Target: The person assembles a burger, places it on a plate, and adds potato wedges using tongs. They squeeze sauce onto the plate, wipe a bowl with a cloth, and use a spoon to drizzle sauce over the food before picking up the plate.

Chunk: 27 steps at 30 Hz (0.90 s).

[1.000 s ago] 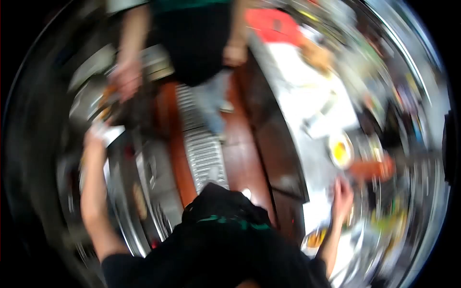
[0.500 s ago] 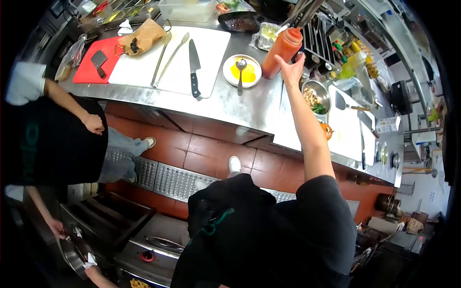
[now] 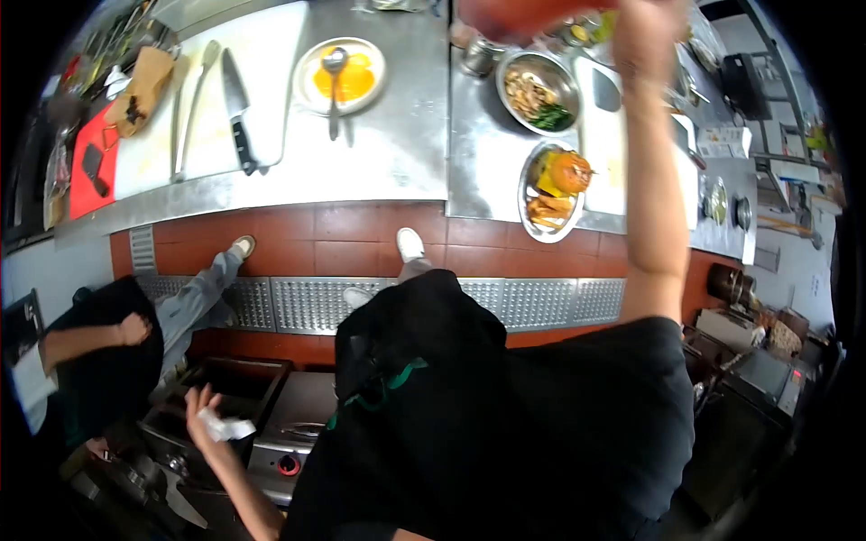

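Note:
At the top edge, my right hand is blurred by motion and holds a red squeeze bottle, tipped sideways and partly cut off by the frame. My left hand, low on the left over the cooking equipment, has some fingers raised and holds a crumpled white cloth or paper. Below the bottle, a metal bowl contains mushroom-like pieces and greens. An oval plate bears a burger and fries. A round plate with yellow sauce and a spoon is further left.
A black-handled knife and tongs lie on a white board. Left of them is a red board with a scraper. Another person stands at the left. A fryer is below.
The view has shifted right. My right hand has lifted the red bottle off the counter and tipped it. My left hand has risen from beside the pan. The burger plate has come into fuller view.

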Available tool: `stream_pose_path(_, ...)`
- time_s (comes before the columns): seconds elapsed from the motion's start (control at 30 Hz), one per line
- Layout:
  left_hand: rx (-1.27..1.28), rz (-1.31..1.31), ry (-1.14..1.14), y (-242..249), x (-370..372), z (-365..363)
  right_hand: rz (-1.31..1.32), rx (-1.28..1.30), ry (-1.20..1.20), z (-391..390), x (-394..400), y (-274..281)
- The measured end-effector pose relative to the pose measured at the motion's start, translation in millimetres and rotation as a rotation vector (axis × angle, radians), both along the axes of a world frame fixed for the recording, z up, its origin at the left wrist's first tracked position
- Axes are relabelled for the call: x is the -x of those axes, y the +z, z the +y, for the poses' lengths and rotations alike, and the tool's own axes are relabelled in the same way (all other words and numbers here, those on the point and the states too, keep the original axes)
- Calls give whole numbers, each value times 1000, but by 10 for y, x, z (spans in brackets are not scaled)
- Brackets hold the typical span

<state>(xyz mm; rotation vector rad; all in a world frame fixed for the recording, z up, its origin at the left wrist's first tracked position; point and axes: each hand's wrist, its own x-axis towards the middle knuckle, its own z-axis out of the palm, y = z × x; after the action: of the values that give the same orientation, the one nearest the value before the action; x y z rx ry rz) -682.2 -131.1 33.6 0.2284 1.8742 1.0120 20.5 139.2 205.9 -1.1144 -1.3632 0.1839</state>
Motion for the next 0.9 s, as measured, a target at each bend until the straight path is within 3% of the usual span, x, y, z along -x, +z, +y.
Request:
stream_pose_path(0.03,-115,-19,-47,24,-1036,324,-16,11,-12,-320,-329,112)
stream_pose_path(0.13,128,-185,-750,4,-2556,882,-221,87,108,-1376,-835,528)
stream_pose_path(0.2,53,-387,-1052,-195,-3184,1003,-537,213,-110,-1808,-591,569)
stream_pose_path(0.3,-1,-521,-1385,-537,-3746,1027,-611,453,-6,-2380,-475,229)
stream_pose_path(0.4,-131,-492,-1556,-807,-4304,931,-1193,1335,-85,-2992,-780,-439)
stream_pose_path(0.43,-191,-579,-1579,-1052,-4485,825,-1223,1316,-66,-3177,-896,-626)
stream_pose_path(0.47,-192,-453,-1670,-895,-4715,817,-1240,1297,-43,-3313,-948,-746)
stream_pose_path(0.6,-62,-560,-1566,-838,-5559,673,-932,1461,-84,-3289,-650,-506)
stream_pose_path(0.7,-57,-767,-1398,-989,-5894,651,-919,1465,-91,-3283,-674,-581)
stream_pose_path(0.9,86,-672,-1297,-746,-6120,753,-875,1363,7,-3229,-1039,-828)
